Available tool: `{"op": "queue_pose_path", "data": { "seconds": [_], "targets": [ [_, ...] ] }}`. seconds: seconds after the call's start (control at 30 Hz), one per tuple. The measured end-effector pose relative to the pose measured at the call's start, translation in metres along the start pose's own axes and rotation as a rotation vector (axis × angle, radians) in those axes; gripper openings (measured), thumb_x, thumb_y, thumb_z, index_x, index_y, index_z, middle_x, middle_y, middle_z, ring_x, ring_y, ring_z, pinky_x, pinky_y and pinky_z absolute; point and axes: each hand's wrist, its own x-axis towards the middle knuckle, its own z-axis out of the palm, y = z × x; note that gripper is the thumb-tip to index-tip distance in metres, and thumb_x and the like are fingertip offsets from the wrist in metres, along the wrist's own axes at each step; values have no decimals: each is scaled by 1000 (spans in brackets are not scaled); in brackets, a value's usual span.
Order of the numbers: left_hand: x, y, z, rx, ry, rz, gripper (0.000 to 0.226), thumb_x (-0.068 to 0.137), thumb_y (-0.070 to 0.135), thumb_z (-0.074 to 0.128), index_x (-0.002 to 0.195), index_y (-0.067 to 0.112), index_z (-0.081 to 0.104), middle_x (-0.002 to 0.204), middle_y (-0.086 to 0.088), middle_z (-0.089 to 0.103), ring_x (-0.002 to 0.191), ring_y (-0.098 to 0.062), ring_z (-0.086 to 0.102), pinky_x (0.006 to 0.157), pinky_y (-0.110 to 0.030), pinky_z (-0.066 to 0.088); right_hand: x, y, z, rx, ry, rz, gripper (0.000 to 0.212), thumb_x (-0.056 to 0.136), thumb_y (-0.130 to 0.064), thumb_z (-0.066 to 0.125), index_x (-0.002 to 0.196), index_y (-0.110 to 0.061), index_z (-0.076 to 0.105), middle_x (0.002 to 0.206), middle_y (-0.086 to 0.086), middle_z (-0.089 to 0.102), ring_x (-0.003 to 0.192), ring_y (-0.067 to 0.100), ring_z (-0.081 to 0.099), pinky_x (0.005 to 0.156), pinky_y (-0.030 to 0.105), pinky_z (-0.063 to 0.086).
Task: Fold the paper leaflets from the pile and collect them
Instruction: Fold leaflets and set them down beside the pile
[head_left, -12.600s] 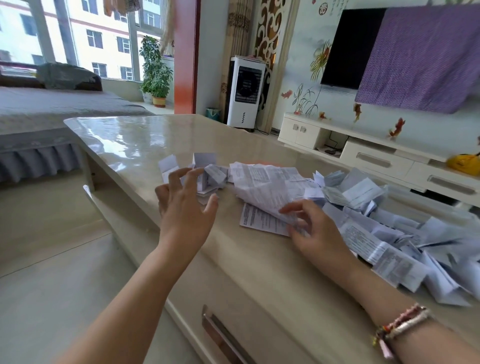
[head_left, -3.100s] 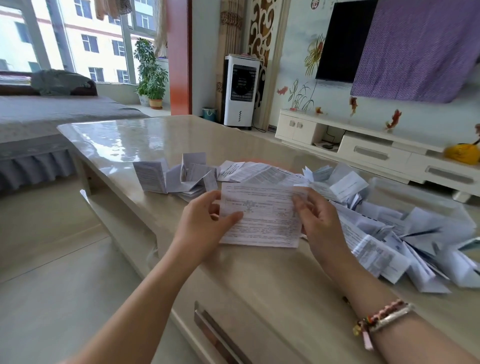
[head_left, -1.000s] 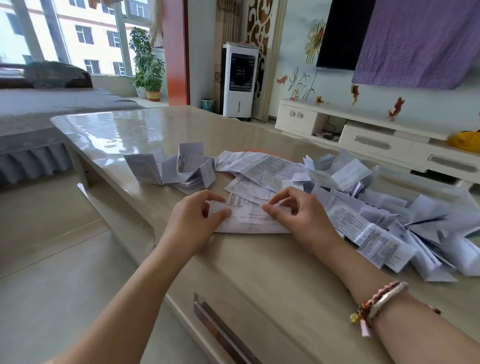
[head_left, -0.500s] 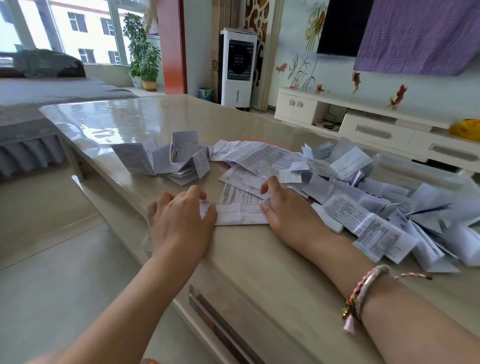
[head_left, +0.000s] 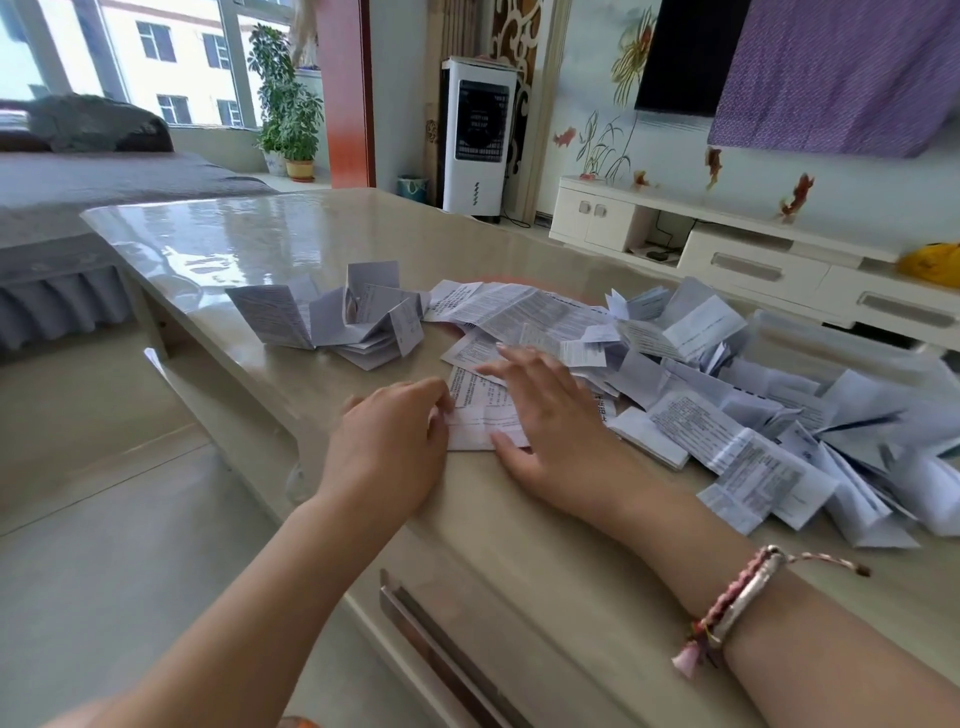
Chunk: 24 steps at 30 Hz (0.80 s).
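Observation:
A folded white leaflet (head_left: 480, 423) lies flat on the beige table (head_left: 291, 244) near its front edge. My left hand (head_left: 389, 444) rests on the leaflet's left end, fingers curled over its edge. My right hand (head_left: 545, 415) lies flat on the leaflet's right part, fingers straight and pressing it down. A large loose pile of printed leaflets (head_left: 727, 395) spreads from the middle of the table to the right. A small heap of folded leaflets (head_left: 337, 322) stands to the left of the pile.
The table's front edge and a drawer with a metal handle (head_left: 441, 654) lie below my arms. Beyond the table stand a white air cooler (head_left: 475, 140), a white TV cabinet (head_left: 727, 249) and a potted plant (head_left: 288, 104). A sofa (head_left: 78, 182) sits at the left.
Half a second ago my right hand lay beside the leaflet's right end; now it has slid left over the leaflet and presses it flat. My left hand stays at the left end.

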Motion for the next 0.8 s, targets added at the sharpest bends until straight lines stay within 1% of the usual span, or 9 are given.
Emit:
{"op": "queue_pose_path", "data": {
  "seconds": [0.07, 0.13, 0.3, 0.4, 0.43, 0.5, 0.6, 0.7, 0.8],
  "targets": [
    [-2, 0, 0, 5, -31, 2, 14, 91, 38, 50, 99, 29, 58, 77, 10, 48, 93, -19, 56, 92, -34, 37, -3, 7, -4, 30, -12, 59, 55, 89, -18, 55, 139, -27, 34, 152, -3, 26, 143, 17, 16, 115, 45, 21],
    [-3, 0, 1, 18, -56, 9, 18, 90, 46, 49, 100, 32, 54, 83, 12, 49, 96, -17, 54, 93, -35, 35, -6, 14, -8, 37, -10, 113, 58, 85, -9, 52, 138, -27, 36, 150, -4, 29, 141, 17, 21, 115, 41, 21],
    [2, -1, -2, 27, -123, 5, 19, 94, 47, 48, 106, 33, 51, 82, 11, 44, 98, -17, 53, 97, -38, 33, -14, 22, -15, 73, 24, 105, 53, 81, 6, 46, 125, -22, 53, 131, -3, 52, 124, 16, 43, 105, 29, 32],
    [4, -3, -2, 18, -134, 19, 17, 96, 40, 47, 110, 31, 52, 83, 11, 44, 102, -18, 54, 97, -36, 33, -19, 22, -21, 233, -49, 68, 26, 93, -17, 58, 118, -27, 60, 117, -15, 60, 104, -11, 51, 88, 10, 36],
    [4, -4, -2, 10, -136, 25, 17, 96, 37, 46, 111, 31, 53, 84, 10, 44, 103, -18, 54, 97, -35, 33, -20, 22, -22, 265, -83, 51, 26, 92, -27, 62, 118, -29, 60, 117, -18, 60, 105, -13, 51, 89, 10, 37],
    [4, -8, -2, -21, -123, 34, 19, 96, 32, 47, 113, 31, 55, 84, 11, 44, 104, -17, 54, 95, -32, 32, -20, 24, -23, 237, -116, 1, 30, 89, -38, 65, 118, -30, 62, 121, -15, 62, 112, -6, 53, 95, 16, 40],
    [3, -13, -2, -95, -75, 43, 24, 93, 34, 54, 117, 31, 56, 78, 14, 46, 93, -15, 54, 90, -32, 38, -18, 26, -23, 64, -75, -84, 31, 90, -44, 61, 115, -25, 65, 114, -8, 66, 106, 6, 58, 94, 25, 44],
    [2, -12, -4, -225, -8, 70, 31, 85, 43, 64, 114, 31, 59, 75, 13, 49, 75, -11, 52, 79, -32, 42, -19, 21, -23, -72, 16, -136, 33, 92, -46, 51, 109, -24, 67, 101, -6, 71, 93, 14, 64, 81, 27, 48],
    [-2, -8, -6, -297, 82, 123, 33, 79, 43, 72, 108, 29, 63, 63, 11, 47, 63, -2, 47, 69, -27, 34, -19, 16, -22, -81, 151, -84, 20, 90, -33, 52, 101, -28, 67, 84, -6, 71, 78, 17, 65, 63, 24, 41]
  ]
}}
